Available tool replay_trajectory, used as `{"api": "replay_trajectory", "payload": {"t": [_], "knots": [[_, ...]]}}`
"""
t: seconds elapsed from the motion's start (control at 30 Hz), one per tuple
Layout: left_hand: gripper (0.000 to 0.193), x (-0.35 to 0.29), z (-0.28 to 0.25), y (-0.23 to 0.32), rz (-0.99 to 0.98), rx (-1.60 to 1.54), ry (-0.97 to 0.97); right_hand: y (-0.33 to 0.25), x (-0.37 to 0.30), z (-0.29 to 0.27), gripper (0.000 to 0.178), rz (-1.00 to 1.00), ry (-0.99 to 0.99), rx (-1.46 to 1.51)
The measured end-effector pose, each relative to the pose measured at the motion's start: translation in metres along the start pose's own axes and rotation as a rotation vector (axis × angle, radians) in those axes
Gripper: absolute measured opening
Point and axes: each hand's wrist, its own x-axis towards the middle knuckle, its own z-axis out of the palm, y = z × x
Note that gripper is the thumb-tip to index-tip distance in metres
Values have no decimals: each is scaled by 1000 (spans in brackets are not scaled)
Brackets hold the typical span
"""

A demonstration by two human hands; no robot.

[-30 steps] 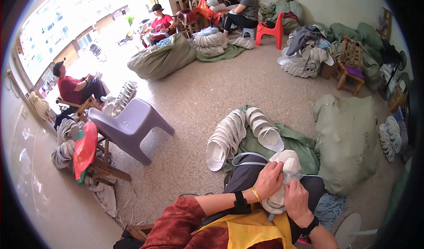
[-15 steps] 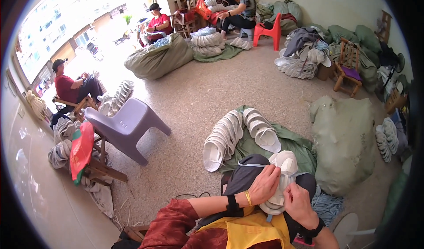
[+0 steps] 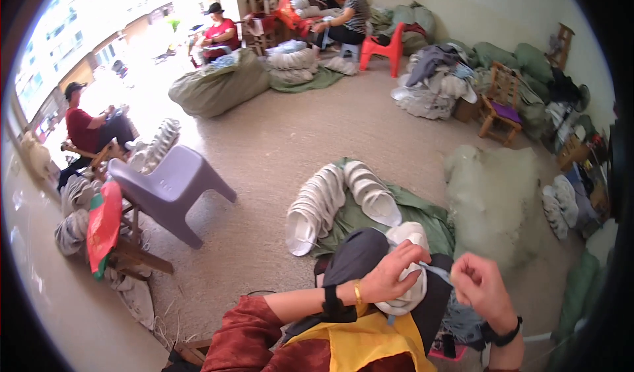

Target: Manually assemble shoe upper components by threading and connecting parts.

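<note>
A white shoe [image 3: 404, 301] lies across my lap, toe pointing away, partly hidden by my left hand. My left hand [image 3: 393, 273] rests over its upper, fingers curved and the thumb apart from them. Off to the shoe's right, my right hand [image 3: 482, 285] is raised with the fingers pinched. A pale blue shoelace [image 3: 437, 272] stretches from the shoe toward that pinch; its end is blurred. Beyond my knees, two rows of white shoes [image 3: 318, 200] stand nested on a green cloth [image 3: 422, 207].
A filled green sack [image 3: 492, 203] lies at right, with pale blue laces [image 3: 462, 319] bundled beside my leg. At left stand a grey plastic chair [image 3: 172, 180] and a wooden stool [image 3: 142, 256]. Several people sit farther back among sacks and shoe piles [image 3: 432, 85].
My right hand has swung right and up from the shoe, drawing out the lace. My left hand's thumb has parted from its fingers. The whole view has shifted slightly.
</note>
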Motion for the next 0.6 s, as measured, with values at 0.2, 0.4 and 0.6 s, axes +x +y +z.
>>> {"api": "replay_trajectory", "payload": {"t": [0.2,0.4,0.6], "knots": [[9,20,1,1,-112,-95,51,17,39,-14,6,-34,-41,183],[6,43,18,-28,-293,-493,95,31,71,-25,14,-388,-8,383],[14,63,27,-37,-359,-563,108,48,97,-48,13,-287,130,355]]}}
